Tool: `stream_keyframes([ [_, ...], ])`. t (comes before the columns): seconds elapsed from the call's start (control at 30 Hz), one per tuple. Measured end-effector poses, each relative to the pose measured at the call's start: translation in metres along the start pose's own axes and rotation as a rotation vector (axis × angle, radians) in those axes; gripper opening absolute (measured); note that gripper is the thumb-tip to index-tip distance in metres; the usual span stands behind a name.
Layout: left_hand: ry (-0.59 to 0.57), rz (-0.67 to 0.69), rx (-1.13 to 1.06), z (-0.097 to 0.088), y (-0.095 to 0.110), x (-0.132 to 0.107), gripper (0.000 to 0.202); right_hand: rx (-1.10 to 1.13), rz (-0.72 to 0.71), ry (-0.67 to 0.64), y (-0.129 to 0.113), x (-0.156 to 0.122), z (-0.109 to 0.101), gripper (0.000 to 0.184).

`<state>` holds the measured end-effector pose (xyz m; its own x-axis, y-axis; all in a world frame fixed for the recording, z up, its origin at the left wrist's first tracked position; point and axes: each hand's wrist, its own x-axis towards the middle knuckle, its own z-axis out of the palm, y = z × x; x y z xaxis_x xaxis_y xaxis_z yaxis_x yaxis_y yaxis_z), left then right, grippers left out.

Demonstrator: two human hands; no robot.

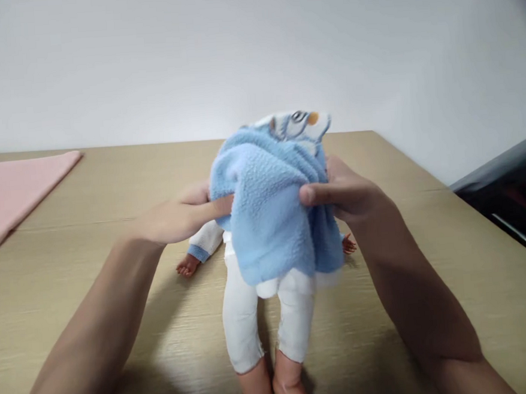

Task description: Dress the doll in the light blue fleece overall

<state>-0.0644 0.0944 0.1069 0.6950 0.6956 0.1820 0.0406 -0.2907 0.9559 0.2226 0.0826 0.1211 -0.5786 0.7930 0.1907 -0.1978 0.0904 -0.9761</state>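
A light-blue fleecy cloth (267, 202) is bunched up between my hands, above a baby doll. Part of its top edge is white, with a printed eye and an orange spot. My left hand (181, 218) grips its left side, and my right hand (346, 188) pinches the right side with the thumb in front. The doll (241, 306) lies on its back, feet towards me, in white trousers. One white sleeve with a blue cuff sticks out at the left, and a small doll hand shows at the right. Its head and most of its torso are hidden behind the cloth.
The wooden table (121, 171) reaches back to a plain pale wall (190, 58). A folded pink cloth (14, 190) lies at the left edge. Beyond the table's right edge stands a dark object (514, 185) with a green patch.
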Motion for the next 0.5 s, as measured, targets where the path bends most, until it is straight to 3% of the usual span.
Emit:
stream_keyframes([
  [0.1, -0.154, 0.021, -0.079, 0.004, 0.004, 0.001, 0.045, 0.003, -0.131, 0.164, -0.002, 0.002, 0.006, 0.044],
  [0.2, -0.302, 0.117, -0.245, 0.01, 0.006, 0.003, 0.032, -0.073, -0.045, 0.257, -0.005, 0.004, 0.019, 0.052],
  [0.27, -0.237, 0.12, -0.257, 0.014, 0.006, 0.003, 0.025, -0.132, -0.026, 0.294, -0.005, 0.006, 0.024, 0.056],
  [0.37, -0.029, 0.089, -0.236, 0.016, 0.003, 0.004, 0.024, -0.164, -0.056, 0.294, -0.002, 0.008, 0.021, 0.054],
  [0.5, 0.086, 0.084, -0.314, 0.013, -0.004, 0.007, 0.033, -0.22, 0.056, 0.303, 0.004, 0.009, 0.008, 0.042],
])
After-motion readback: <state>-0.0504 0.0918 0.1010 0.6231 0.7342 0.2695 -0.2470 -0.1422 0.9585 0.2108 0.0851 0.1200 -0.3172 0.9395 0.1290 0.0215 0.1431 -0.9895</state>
